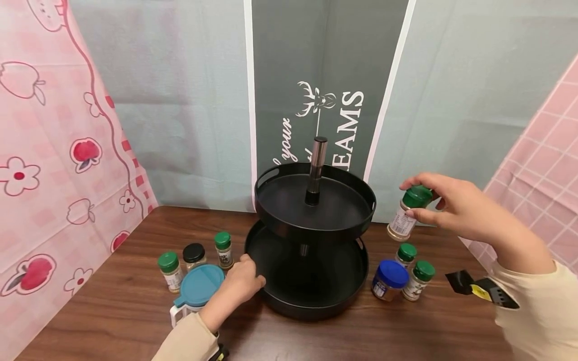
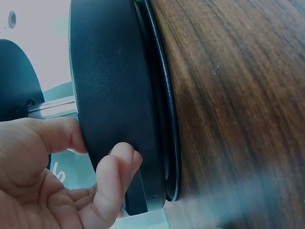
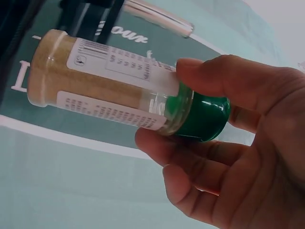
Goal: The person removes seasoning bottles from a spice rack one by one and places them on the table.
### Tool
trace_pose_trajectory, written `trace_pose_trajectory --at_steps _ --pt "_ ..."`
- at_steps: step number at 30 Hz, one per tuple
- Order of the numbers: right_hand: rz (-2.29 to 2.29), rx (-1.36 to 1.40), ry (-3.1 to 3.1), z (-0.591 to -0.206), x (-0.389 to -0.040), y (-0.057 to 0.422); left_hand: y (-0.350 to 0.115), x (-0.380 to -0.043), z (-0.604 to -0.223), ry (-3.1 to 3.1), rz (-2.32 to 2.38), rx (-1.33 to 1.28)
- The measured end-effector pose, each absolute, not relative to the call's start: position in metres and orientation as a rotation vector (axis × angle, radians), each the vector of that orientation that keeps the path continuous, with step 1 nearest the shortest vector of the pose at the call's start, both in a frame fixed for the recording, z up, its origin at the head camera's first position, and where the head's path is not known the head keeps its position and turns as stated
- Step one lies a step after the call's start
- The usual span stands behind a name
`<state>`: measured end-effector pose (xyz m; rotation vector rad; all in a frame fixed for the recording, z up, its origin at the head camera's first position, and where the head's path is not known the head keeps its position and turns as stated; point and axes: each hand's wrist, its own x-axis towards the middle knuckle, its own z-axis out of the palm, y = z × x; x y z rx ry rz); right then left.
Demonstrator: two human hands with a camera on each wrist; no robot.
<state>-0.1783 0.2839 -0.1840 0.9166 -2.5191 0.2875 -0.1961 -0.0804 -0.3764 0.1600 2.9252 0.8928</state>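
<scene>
My right hand (image 1: pixel 456 203) holds a spice jar (image 1: pixel 401 220) with a green lid in the air, to the right of a black two-tier tray (image 1: pixel 300 313). In the right wrist view, thumb and fingers close round the green lid (image 3: pixel 206 117), and the jar holds tan powder. My left hand (image 1: pixel 241 281) grips the left rim of the lower tier. In the left wrist view the thumb lies at the rim's edge and the curled fingers are by the outer wall (image 2: pixel 114 71); part of that contact is hidden.
Below the raised jar stand two green-lidded jars (image 1: pixel 417 283) and a blue-lidded jar (image 1: pixel 388 283). Left of the tray are two more green-lidded jars (image 1: pixel 224 253), a black-lidded jar (image 1: pixel 194 254) and a teal-lidded container (image 1: pixel 201 285) with a white handle. Patterned cloths hang behind and at both sides.
</scene>
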Motion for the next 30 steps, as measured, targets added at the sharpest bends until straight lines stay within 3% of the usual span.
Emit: trace_pose_trajectory --at_steps 16,30 --pt "0.285 1.026 -2.539 -0.217 -0.175 0.291 -0.08 -0.197 -0.376 2.92 0.888 0.139" --pt "0.354 0.964 -2.671 -0.248 -0.172 0.315 -0.079 -0.198 -0.376 2.928 0.879 0.132"
